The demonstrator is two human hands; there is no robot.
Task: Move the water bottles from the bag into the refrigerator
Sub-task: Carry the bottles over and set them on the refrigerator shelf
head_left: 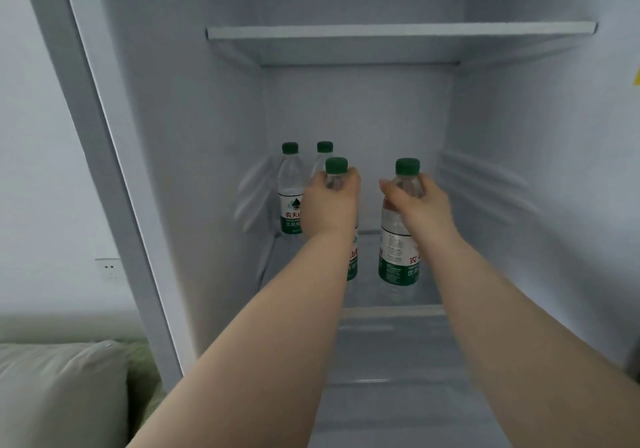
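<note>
Both my arms reach into the open refrigerator. My left hand [330,205] grips a clear water bottle [336,167] with a green cap just below its neck; my forearm hides most of its body. My right hand [417,205] grips a second green-capped bottle [398,257] near its shoulder, upright over the glass shelf [391,309]. Two more bottles stand at the back left of that shelf: one [291,198] by the left wall and one [324,148] partly hidden behind my left hand. The bag is out of view.
An upper shelf [398,30] spans the compartment well above the bottles. The shelf's right half holds nothing behind my right hand. Outside, left of the fridge frame [114,188], are a wall socket [109,267] and a pale sofa cushion [59,388].
</note>
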